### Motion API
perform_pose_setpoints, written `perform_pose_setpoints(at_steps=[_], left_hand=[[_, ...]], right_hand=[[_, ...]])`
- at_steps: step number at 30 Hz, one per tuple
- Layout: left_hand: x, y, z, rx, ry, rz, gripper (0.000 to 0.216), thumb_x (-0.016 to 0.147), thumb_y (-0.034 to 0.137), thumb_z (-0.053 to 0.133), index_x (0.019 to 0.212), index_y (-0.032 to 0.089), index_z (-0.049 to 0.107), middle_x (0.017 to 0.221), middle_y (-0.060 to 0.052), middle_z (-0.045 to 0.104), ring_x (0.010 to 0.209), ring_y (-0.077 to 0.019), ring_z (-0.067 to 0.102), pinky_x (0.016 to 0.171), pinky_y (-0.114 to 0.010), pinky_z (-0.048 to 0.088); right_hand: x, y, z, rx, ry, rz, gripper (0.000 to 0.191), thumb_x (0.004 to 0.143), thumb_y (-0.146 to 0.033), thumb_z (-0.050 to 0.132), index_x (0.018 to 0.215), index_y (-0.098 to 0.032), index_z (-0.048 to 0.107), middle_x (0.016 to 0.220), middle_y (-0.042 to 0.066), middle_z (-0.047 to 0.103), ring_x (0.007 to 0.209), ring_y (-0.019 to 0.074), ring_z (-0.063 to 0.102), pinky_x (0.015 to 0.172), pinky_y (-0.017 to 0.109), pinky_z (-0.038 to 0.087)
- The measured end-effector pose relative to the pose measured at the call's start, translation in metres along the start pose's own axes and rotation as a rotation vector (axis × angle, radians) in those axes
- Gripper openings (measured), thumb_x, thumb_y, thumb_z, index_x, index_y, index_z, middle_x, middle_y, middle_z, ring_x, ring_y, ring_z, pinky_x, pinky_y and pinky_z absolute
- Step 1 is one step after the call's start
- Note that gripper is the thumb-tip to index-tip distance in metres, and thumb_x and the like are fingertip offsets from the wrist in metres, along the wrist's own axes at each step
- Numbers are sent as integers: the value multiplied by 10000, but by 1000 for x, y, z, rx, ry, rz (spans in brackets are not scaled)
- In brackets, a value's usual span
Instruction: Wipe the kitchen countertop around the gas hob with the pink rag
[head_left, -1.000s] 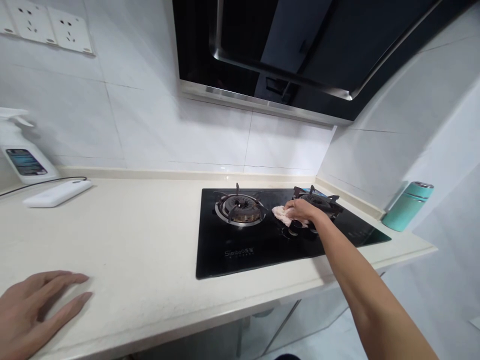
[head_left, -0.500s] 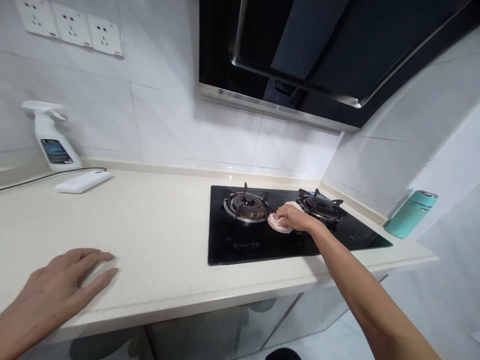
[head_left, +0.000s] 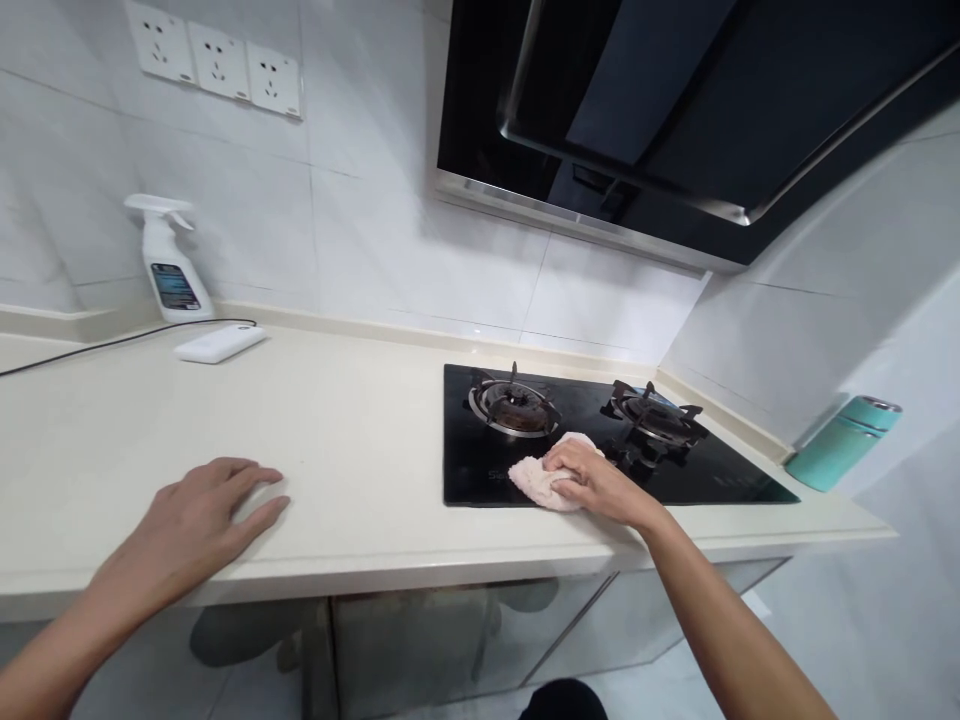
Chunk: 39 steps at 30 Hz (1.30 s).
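Observation:
My right hand [head_left: 592,482] is closed over a pale pink cloth [head_left: 544,484], pressing it on the front part of the black glass gas stove [head_left: 480,455]. The cloth covers part of the lettering at the stove's front edge. Just behind it sits the left burner [head_left: 516,405], brownish at its centre; the right burner [head_left: 656,415] is farther to the right. My left hand [head_left: 217,510] rests on the cream countertop [head_left: 360,450] to the left of the stove, fingers apart and holding nothing.
A white spray bottle [head_left: 174,265] stands against the back wall at left, with a white power bank [head_left: 220,343] and black cable before it. A teal flask [head_left: 844,443] is at the counter's right end. Overhead hangs a black range hood [head_left: 637,110].
My right hand has drawn the cloth from between the burners toward the stove's front edge. The view has shifted left, and my left hand stays on the countertop.

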<state>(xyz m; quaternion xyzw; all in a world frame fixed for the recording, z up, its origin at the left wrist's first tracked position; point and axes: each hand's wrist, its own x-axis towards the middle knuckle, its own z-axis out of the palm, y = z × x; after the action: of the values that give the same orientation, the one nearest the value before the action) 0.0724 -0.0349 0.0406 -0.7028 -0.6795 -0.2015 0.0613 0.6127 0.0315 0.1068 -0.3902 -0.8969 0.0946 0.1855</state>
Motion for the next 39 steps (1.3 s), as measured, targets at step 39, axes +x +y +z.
perform_pose_setpoints(at_steps=[39], left_hand=[[2, 16, -21, -8, -79, -10, 626, 920, 644, 386, 1199, 211, 742, 1330, -124, 681, 1248, -329, 602, 1048, -453, 459]], right_hand=[[-260, 109, -17, -456, 445, 1153, 584, 724, -663, 571, 1114, -242, 676, 1040, 193, 693, 950, 431, 671, 756, 532, 528]])
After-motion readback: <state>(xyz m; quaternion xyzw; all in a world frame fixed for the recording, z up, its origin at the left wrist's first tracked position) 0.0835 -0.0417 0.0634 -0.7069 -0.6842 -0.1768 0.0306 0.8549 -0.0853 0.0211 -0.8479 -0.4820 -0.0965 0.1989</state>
